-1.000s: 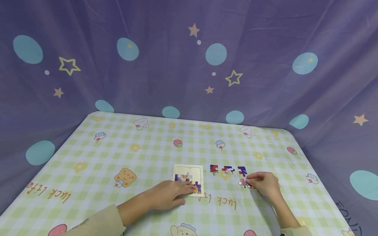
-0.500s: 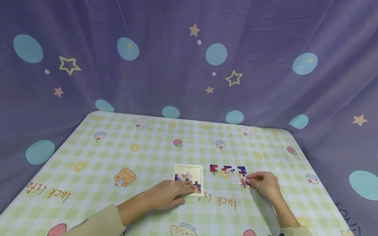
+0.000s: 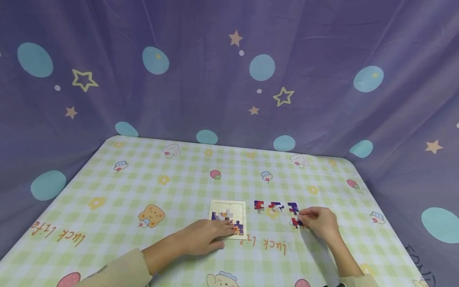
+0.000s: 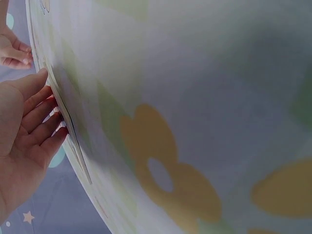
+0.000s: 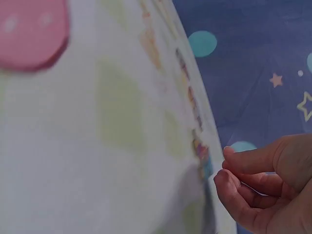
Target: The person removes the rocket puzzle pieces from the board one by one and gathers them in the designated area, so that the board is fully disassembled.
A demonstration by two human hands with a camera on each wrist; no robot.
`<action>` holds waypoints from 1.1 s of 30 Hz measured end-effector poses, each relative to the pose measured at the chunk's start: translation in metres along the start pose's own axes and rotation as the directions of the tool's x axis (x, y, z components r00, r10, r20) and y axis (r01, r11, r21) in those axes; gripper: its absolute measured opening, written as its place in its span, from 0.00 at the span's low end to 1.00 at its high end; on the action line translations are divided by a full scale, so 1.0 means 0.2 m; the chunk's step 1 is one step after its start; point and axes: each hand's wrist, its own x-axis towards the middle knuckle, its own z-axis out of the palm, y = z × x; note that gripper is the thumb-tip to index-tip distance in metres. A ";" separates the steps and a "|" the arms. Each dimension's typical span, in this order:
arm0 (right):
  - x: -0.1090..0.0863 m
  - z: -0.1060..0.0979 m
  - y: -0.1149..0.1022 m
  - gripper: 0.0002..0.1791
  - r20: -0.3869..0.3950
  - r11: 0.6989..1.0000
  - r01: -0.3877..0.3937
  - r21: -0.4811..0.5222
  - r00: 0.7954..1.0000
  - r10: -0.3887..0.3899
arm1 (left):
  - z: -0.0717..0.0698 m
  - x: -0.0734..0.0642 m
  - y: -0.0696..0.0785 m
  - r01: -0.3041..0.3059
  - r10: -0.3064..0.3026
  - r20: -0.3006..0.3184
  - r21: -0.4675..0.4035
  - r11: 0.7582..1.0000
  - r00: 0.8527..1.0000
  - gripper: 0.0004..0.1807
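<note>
My left hand [image 3: 206,236] rests its fingers on the near left part of a square wooden jigsaw board [image 3: 244,211], covering some of the fitted pieces. The left wrist view shows those fingers [image 4: 41,117] extended along the board's edge. At the right, my right hand [image 3: 321,223] has thumb and forefinger tips close together at a red and blue jigsaw piece [image 3: 295,222], whose right side they cover. In the right wrist view, that hand [image 5: 265,183] has its fingertips right beside the piece [image 5: 201,148]. I cannot tell whether they pinch it.
Three more jigsaw pieces lie in a row beyond the right hand: a red one [image 3: 259,205], a red and white one [image 3: 276,207] and a dark blue one [image 3: 293,207]. A green checked cloth [image 3: 179,191] covers the table; a purple curtain [image 3: 201,71] hangs behind it.
The piece at my right fingertips looked pale and shiny; now it shows red and blue. My right fingertips have shifted slightly away from me. The left hand stays put on the board.
</note>
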 end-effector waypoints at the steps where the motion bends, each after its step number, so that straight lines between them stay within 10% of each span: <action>1: 0.00 0.00 -0.02 0.09 -0.003 1.000 0.008 -0.013 1.000 -0.008 | 0.00 0.00 0.00 0.002 -0.002 0.000 -0.002 1.000 1.000 0.23; 16: 0.00 0.27 -0.39 0.03 0.095 0.961 0.257 0.098 0.959 -0.267 | 0.01 0.00 -0.01 0.022 -0.022 0.017 -0.005 1.000 1.000 0.23; 25: 0.00 0.47 -0.54 0.06 0.247 0.883 0.447 0.143 0.848 -0.469 | 0.01 0.00 -0.02 0.006 -0.006 0.011 -0.006 1.000 1.000 0.24; 33: 0.01 0.53 -0.58 0.10 0.292 0.838 0.534 0.109 0.789 -0.541 | 0.00 0.00 -0.01 0.002 -0.002 -0.005 -0.033 0.999 1.000 0.23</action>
